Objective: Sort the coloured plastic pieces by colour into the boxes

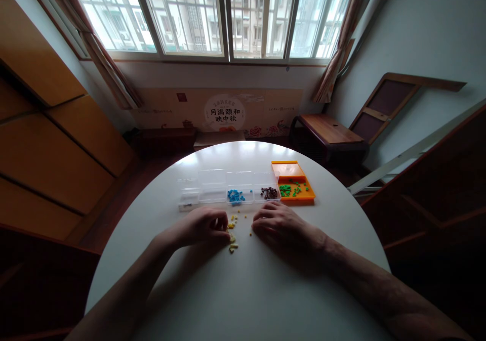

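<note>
Small yellow pieces [233, 238] lie scattered in a short strip on the white table, between my two hands. Curled in, with thumb and fingers bent together, my left hand [208, 225] touches the left side of this strip; whatever its fingertips pinch is hidden. My right hand [279, 223] rests to the right, its fingers bent and closed, near a single yellow bit [250, 235]. Whether it holds anything cannot be seen. Just beyond the hands stands a clear compartment box [212, 196] with its lid up, holding blue pieces [236, 196] and dark brown pieces [270, 193].
An orange tray [312, 197] with green pieces [290, 190] adjoins the box's right end. The round white table [243, 300] curves away towards a window [190, 17]. A wooden bench [330, 128] and a leaning chair part [393, 100] stand at the back right.
</note>
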Tool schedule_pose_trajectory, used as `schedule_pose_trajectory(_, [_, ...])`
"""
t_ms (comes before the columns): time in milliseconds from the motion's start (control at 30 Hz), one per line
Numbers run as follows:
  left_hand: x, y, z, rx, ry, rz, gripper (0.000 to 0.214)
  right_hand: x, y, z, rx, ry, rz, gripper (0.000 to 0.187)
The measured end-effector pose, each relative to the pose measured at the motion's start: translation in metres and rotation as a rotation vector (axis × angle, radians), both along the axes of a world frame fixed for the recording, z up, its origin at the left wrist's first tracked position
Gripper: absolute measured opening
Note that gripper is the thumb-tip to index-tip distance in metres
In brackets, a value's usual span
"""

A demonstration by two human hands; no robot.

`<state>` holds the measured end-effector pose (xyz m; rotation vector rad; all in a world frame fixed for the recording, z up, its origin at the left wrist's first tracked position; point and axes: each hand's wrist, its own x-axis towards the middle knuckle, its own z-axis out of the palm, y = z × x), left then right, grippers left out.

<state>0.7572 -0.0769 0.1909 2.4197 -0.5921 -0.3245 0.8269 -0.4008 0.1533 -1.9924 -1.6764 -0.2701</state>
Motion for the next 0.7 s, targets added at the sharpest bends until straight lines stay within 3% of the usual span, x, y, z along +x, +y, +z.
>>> schedule_pose_trajectory(433, [-0.002, -0.029, -0.030, -0.066, -0.380, -0.047, 0.030, -0.001, 0.004, 0.003, 0.003, -0.024, -0.089, 0.017])
schedule_pose_trajectory(567, [0.000, -0.028, -0.028, -0.057, -0.430, -0.061, 0.028, 0.000, 0.004, 0.002, 0.021, -0.044, -0.099, 0.013])
schedule_pose_trajectory(700, [-0.002, -0.034, -0.022, -0.009, -0.548, 0.040, 0.025, 0.000, 0.005, -0.003, 0.179, 0.039, -0.181, 0.012])
